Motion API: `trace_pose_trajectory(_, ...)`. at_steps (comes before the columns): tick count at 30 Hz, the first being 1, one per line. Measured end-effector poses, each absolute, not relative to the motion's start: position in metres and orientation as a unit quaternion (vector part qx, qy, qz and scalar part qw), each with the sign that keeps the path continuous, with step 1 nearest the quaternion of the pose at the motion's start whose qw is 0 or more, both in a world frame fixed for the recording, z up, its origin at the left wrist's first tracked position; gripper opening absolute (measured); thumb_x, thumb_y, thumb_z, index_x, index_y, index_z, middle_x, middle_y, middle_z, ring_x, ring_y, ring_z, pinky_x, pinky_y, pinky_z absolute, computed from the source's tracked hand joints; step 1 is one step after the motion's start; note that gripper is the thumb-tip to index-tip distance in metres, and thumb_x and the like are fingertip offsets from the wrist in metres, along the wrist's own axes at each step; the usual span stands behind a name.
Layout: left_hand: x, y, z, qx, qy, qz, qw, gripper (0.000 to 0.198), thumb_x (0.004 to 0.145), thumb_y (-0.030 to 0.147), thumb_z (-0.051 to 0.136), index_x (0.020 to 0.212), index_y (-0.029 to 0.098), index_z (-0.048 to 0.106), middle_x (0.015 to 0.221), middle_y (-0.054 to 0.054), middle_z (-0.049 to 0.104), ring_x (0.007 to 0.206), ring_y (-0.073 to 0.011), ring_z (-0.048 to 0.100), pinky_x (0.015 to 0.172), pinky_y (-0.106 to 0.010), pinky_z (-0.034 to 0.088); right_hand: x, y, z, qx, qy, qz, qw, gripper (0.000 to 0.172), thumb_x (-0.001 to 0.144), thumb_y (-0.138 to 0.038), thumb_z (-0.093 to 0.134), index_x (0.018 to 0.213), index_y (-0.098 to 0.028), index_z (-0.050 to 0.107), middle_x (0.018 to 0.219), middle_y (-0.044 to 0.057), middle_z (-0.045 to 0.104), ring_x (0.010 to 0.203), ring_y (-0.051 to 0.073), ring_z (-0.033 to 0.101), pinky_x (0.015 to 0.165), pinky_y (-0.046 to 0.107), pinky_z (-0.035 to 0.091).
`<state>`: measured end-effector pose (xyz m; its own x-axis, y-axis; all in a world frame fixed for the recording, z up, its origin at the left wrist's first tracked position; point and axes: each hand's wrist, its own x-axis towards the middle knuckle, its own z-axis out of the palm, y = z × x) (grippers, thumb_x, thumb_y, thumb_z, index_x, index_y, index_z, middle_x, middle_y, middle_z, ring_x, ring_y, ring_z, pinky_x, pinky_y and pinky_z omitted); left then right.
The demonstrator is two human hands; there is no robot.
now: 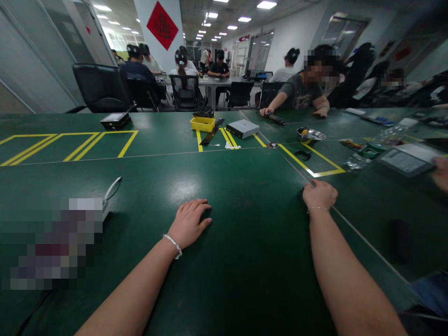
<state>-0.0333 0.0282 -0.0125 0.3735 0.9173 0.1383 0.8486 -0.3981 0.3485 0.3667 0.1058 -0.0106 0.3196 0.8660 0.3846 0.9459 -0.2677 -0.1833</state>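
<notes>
My left hand (189, 223) lies palm down on the green tabletop (245, 261), fingers stretched out and thumb apart, with nothing in it. A silvery bracelet circles that wrist. My right hand (320, 195) rests beside the table seam, its fingers curled in; whatever may be inside them is hidden. A thin bracelet is on this wrist. Just beyond the right hand is a yellow tape outline (315, 173) with a small black curved piece (304, 155) inside it. At the left lies a blurred-out item (66, 247) with a pale loop at its far end.
Farther back are a yellow bin (203, 123), a grey box (242, 128), a metal bowl (311, 135) and a black box (115, 121). Bottles (366, 155) and a clear-lidded case (406, 160) lie at right. A person opposite touches a dark tool (275, 117).
</notes>
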Motion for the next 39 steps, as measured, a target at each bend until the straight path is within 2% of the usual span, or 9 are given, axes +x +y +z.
trace_pose_trajectory(4,-0.032,0.028,-0.013,0.821,0.539,0.160,0.098,0.030,0.079,0.034,0.046,0.108,0.026,0.049,0.123,-0.004,0.047,0.113,-0.0223,0.040,0.095,-0.043,0.029,0.301,0.105,0.004,-0.688,-0.664,-0.097,0.276,0.037,0.079,-0.022,0.035,0.102,-0.004,0.058,0.105,0.019,0.055,0.103,0.025,0.043,0.093,0.040,0.026)
trace_pose_trajectory(8,-0.031,0.026,-0.014,0.831,0.530,0.146,0.089,0.033,0.080,0.033,0.044,0.112,0.025,0.046,0.125,-0.005,0.045,0.116,-0.0224,0.038,0.096,-0.043,0.027,0.216,0.088,0.001,-0.551,-0.798,-0.024,0.243,0.031,0.080,-0.025,0.039,0.101,-0.017,0.061,0.109,0.005,0.058,0.109,0.016,0.042,0.098,0.032,0.026)
trace_pose_trajectory(14,-0.025,0.022,-0.017,0.821,0.548,0.145,0.063,0.037,0.082,0.033,0.040,0.117,0.022,0.042,0.127,-0.007,0.043,0.118,-0.0227,0.035,0.100,-0.044,0.022,0.161,0.059,-0.012,-0.373,-0.904,0.108,0.179,0.043,0.077,-0.037,0.047,0.118,-0.023,0.050,0.129,0.005,0.041,0.123,0.022,0.026,0.099,0.040,0.023)
trace_pose_trajectory(18,-0.023,0.021,-0.015,0.815,0.556,0.149,0.066,0.037,0.082,0.036,0.040,0.115,0.022,0.044,0.126,-0.006,0.044,0.118,-0.0233,0.036,0.100,-0.045,0.022,0.213,0.083,0.001,-0.487,-0.861,0.025,0.143,0.043,0.079,-0.037,0.043,0.118,-0.020,0.050,0.124,0.007,0.047,0.119,0.023,0.032,0.098,0.038,0.024)
trace_pose_trajectory(22,-0.024,0.022,-0.015,0.815,0.555,0.151,0.068,0.036,0.082,0.037,0.040,0.114,0.022,0.045,0.126,-0.006,0.044,0.117,-0.0236,0.037,0.099,-0.044,0.023,0.304,0.104,0.008,-0.655,-0.737,-0.063,0.155,0.044,0.077,-0.018,0.037,0.116,-0.003,0.050,0.118,0.023,0.045,0.114,0.029,0.036,0.093,0.045,0.026)
trace_pose_trajectory(26,-0.024,0.022,-0.016,0.816,0.554,0.156,0.061,0.036,0.082,0.038,0.040,0.114,0.022,0.045,0.125,-0.006,0.045,0.117,-0.0232,0.037,0.098,-0.044,0.024,0.371,0.105,-0.006,-0.779,-0.614,-0.063,0.112,0.047,0.070,-0.017,0.043,0.116,-0.010,0.051,0.122,0.021,0.041,0.113,0.030,0.037,0.089,0.042,0.030)
trace_pose_trajectory(32,-0.024,0.022,-0.015,0.817,0.551,0.156,0.064,0.036,0.081,0.037,0.042,0.113,0.021,0.046,0.124,-0.006,0.045,0.115,-0.0221,0.038,0.098,-0.042,0.024,0.385,0.108,-0.016,-0.799,-0.593,-0.013,0.097,0.040,0.070,-0.015,0.041,0.105,-0.011,0.061,0.107,0.020,0.054,0.092,0.026,0.051,0.075,0.034,0.037)
trace_pose_trajectory(35,-0.026,0.023,-0.015,0.819,0.548,0.157,0.066,0.036,0.080,0.036,0.043,0.113,0.022,0.046,0.125,-0.007,0.045,0.115,-0.0221,0.038,0.098,-0.042,0.025,0.378,0.108,-0.011,-0.807,-0.582,-0.020,0.096,0.034,0.073,-0.020,0.041,0.098,-0.015,0.064,0.101,0.018,0.057,0.084,0.025,0.053,0.068,0.034,0.037)
trace_pose_trajectory(39,-0.027,0.027,-0.015,0.831,0.529,0.160,0.061,0.035,0.079,0.037,0.045,0.111,0.023,0.047,0.122,-0.006,0.047,0.113,-0.0226,0.040,0.095,-0.040,0.029,0.370,0.109,-0.009,-0.807,-0.580,-0.029,0.106,0.033,0.076,-0.024,0.041,0.101,-0.013,0.061,0.097,0.017,0.058,0.084,0.024,0.052,0.069,0.034,0.036)
